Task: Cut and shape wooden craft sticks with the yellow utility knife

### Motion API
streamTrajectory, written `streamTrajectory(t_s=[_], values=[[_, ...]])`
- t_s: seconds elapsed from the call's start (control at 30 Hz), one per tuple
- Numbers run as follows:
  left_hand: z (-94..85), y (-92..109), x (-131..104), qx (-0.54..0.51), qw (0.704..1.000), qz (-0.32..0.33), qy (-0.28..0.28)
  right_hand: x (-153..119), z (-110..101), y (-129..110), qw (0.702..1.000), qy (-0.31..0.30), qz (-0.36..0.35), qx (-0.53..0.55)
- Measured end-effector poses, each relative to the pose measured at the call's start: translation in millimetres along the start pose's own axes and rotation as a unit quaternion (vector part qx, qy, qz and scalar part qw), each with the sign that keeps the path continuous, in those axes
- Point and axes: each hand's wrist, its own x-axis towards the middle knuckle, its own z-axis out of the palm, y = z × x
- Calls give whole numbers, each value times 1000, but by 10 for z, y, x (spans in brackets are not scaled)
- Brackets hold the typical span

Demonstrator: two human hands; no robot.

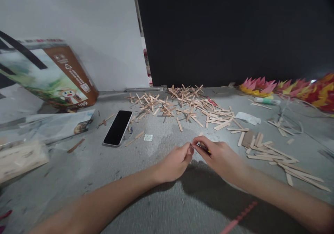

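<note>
My left hand [176,161] is closed, its thumb and fingertips pressed together; whatever it holds is hidden or too small to name. My right hand [217,154] meets it fingertip to fingertip in a pinch. A slim dark thing with a yellow part [206,150] lies in the right palm, mostly covered by the fingers, so its kind does not show. Just beyond the hands spreads a pile of wooden craft sticks [220,117], many joined into crossed star shapes [169,109]. More loose craft sticks [276,155] lie to the right of my right hand.
A phone [118,128] lies left of the hands, near a small pale square [148,137]. A printed carry bag [65,77] stands at the back left. White crumpled paper [247,118], a glue stick [266,101] and pink-yellow paper decorations [258,87] are at right. A black panel [235,32] rises behind.
</note>
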Motion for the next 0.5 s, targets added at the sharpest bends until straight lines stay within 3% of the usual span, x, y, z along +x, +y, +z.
streamTrajectory(t_s=[0.5], values=[[16, -12, 11, 2, 1000, -3, 0, -40, 188, 92, 987, -4, -70, -147]])
